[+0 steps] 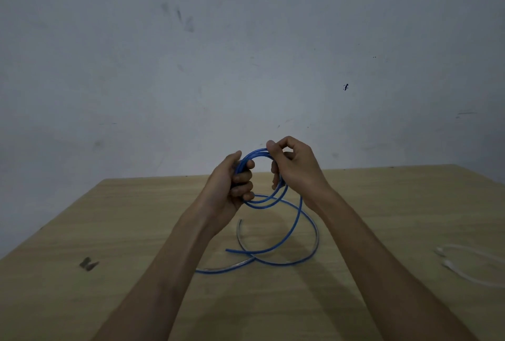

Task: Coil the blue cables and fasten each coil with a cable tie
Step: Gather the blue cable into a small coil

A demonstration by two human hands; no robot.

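The left hand [232, 184] curls its fingers round the left side of a small coil of blue cable [273, 198] — held above the wooden table [136, 217]. The right hand [295, 168] pinches the coil's top right between thumb and bent fingers. Loose cable trails down onto the tabletop in wide loops; white cable ties [464, 261] lie far right.

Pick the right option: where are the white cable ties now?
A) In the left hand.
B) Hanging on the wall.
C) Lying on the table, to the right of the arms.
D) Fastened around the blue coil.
C: the white cable ties lie loose on the table near its right edge, while the left hand and the right hand grip only the blue cable.
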